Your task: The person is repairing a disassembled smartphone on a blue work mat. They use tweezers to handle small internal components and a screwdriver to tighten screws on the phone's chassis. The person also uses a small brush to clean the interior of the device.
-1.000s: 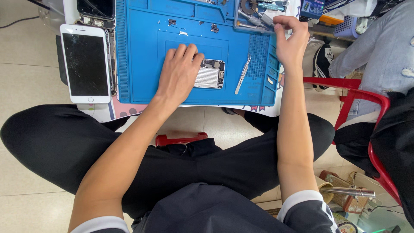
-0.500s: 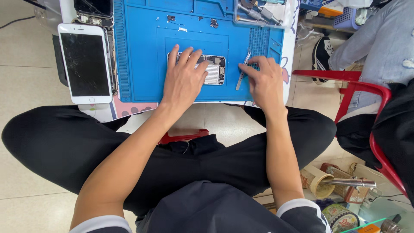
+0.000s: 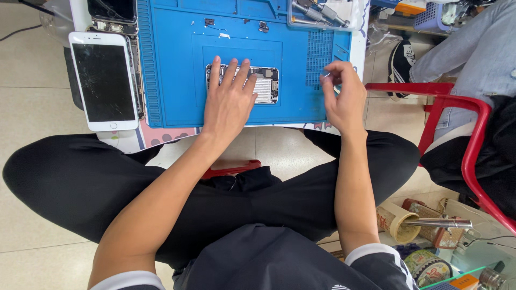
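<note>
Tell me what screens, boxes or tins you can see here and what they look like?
White phone: left of the blue mat, flat, with a cracked dark screen.
Opened phone: mid-mat, under the left hand, insides showing.
Black screen: top left corner.
Round tins: bottom right, on the floor.

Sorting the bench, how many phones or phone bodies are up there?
3: white cracked-screen phone at left, dark opened phone above it, opened phone chassis under the left hand. Others may be hidden.

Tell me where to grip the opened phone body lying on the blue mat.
Pinch the opened phone body by its right short end, coming from the right: it lies flat, and the left hand covers its left half. The right hand is nearest.
</note>
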